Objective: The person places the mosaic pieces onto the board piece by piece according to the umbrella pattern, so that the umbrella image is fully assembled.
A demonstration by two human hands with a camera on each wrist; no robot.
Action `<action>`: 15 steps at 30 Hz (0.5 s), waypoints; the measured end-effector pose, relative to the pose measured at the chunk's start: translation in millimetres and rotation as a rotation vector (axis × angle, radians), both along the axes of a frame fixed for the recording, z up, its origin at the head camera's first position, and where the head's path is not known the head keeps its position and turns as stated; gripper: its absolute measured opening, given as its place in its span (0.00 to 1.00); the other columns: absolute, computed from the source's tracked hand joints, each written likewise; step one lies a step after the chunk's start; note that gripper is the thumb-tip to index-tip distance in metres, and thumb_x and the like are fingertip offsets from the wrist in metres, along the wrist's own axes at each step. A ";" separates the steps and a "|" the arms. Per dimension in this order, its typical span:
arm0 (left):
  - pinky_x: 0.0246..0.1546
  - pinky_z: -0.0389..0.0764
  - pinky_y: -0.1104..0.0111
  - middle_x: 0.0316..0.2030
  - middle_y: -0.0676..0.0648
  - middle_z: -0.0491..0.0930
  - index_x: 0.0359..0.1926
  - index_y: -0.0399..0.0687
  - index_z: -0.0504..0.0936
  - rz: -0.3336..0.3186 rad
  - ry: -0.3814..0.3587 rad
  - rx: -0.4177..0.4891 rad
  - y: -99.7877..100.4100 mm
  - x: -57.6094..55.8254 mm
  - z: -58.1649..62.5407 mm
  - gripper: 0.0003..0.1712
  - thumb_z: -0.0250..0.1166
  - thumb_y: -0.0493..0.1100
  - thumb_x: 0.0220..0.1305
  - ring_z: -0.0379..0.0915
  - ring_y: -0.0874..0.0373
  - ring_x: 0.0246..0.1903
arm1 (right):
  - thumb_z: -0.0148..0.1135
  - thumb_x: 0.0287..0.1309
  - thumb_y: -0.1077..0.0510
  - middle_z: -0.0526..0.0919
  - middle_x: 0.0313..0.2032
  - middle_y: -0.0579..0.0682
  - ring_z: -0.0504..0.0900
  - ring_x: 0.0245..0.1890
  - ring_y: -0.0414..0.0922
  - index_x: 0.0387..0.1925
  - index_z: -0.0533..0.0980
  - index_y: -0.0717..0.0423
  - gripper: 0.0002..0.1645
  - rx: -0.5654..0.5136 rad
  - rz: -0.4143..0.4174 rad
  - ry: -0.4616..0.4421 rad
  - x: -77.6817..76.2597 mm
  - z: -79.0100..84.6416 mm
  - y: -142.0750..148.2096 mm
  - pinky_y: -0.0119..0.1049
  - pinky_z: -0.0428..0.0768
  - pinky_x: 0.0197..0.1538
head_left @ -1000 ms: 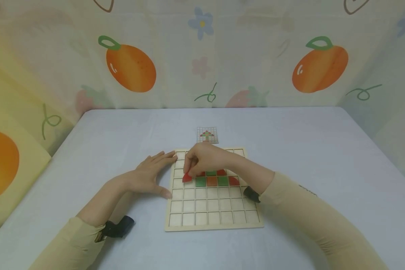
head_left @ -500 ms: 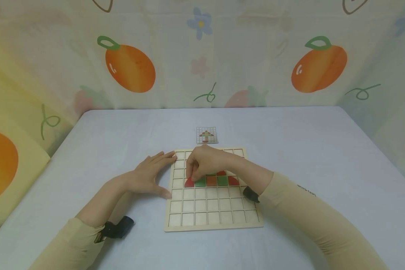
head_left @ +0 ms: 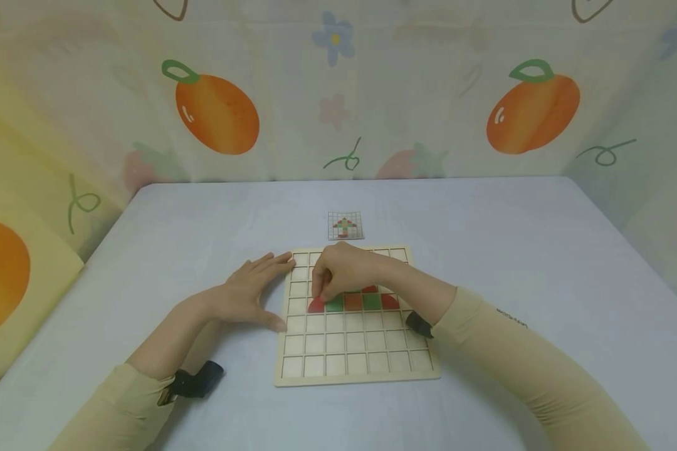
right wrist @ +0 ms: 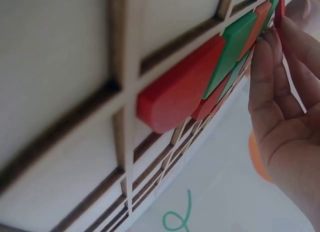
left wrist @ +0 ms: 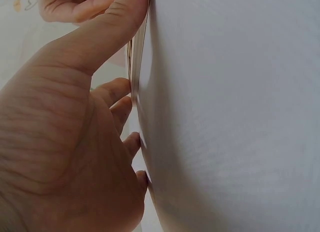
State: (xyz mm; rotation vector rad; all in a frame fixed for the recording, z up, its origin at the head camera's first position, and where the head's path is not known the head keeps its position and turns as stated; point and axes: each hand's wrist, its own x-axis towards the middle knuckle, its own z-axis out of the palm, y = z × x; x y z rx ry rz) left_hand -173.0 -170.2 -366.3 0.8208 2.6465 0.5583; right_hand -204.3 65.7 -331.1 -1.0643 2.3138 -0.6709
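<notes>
A wooden grid board (head_left: 354, 369) lies on the table in the head view. My right hand (head_left: 346, 269) reaches over its upper left part and pinches a red, round-sided tile (head_left: 316, 305) between thumb and fingertips. That tile sits at a cell just left of a green tile (head_left: 335, 304). Rightward in the same row come an orange tile (head_left: 353, 302), a second green tile (head_left: 372, 302) and a red tile (head_left: 390, 302). The hand hides part of the row above. With fingers spread, my left hand (head_left: 245, 291) rests along the board's left edge, thumb and fingertips touching it.
Behind the board lies a small square card (head_left: 346, 226) printed with a coloured grid pattern. A white cloth covers the table (head_left: 513, 238), and a fruit-print curtain (head_left: 293, 81) hangs at the back and sides. A black wrist camera (head_left: 200, 379) sits by the left sleeve.
My right hand has brought the red tile slightly right and down, from tilted over the board to flat beside the green tile. The left hand stays where it was.
</notes>
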 end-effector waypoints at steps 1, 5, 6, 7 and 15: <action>0.66 0.36 0.42 0.72 0.49 0.40 0.71 0.49 0.49 -0.001 -0.001 0.002 0.0 0.1 0.3 0.64 0.69 0.70 0.38 0.31 0.43 0.70 | 0.68 0.48 0.62 0.82 0.23 0.38 0.79 0.26 0.36 0.27 0.83 0.49 0.04 0.002 0.000 0.001 -0.3 -0.4 0.0 0.28 0.78 0.32; 0.65 0.36 0.42 0.72 0.49 0.40 0.71 0.49 0.49 -0.004 -0.004 0.011 -0.1 0.3 1.4 0.64 0.69 0.69 0.38 0.31 0.43 0.70 | 0.68 0.48 0.62 0.82 0.23 0.38 0.79 0.27 0.36 0.27 0.83 0.50 0.03 -0.002 0.001 -0.005 -0.9 -1.0 0.1 0.28 0.79 0.33; 0.66 0.36 0.42 0.72 0.49 0.40 0.71 0.49 0.49 -0.003 -0.005 0.011 -0.1 0.4 1.7 0.64 0.69 0.69 0.38 0.30 0.43 0.70 | 0.68 0.48 0.62 0.82 0.23 0.38 0.79 0.27 0.35 0.27 0.83 0.50 0.03 -0.003 0.002 -0.006 -0.9 -0.7 0.1 0.28 0.79 0.33; 0.66 0.36 0.42 0.72 0.50 0.40 0.71 0.49 0.49 -0.001 -0.006 0.011 -0.2 0.4 1.8 0.64 0.70 0.69 0.38 0.30 0.43 0.71 | 0.68 0.49 0.62 0.82 0.23 0.38 0.79 0.27 0.35 0.27 0.83 0.50 0.03 -0.004 0.004 -0.006 -0.9 -0.6 0.1 0.27 0.79 0.33; 0.66 0.36 0.43 0.72 0.51 0.40 0.71 0.51 0.49 0.005 -0.003 0.000 -0.4 -0.2 -0.7 0.65 0.69 0.70 0.37 0.30 0.44 0.71 | 0.67 0.50 0.60 0.83 0.25 0.40 0.79 0.26 0.35 0.29 0.83 0.52 0.02 -0.041 0.020 0.001 -3.8 1.7 4.6 0.29 0.79 0.35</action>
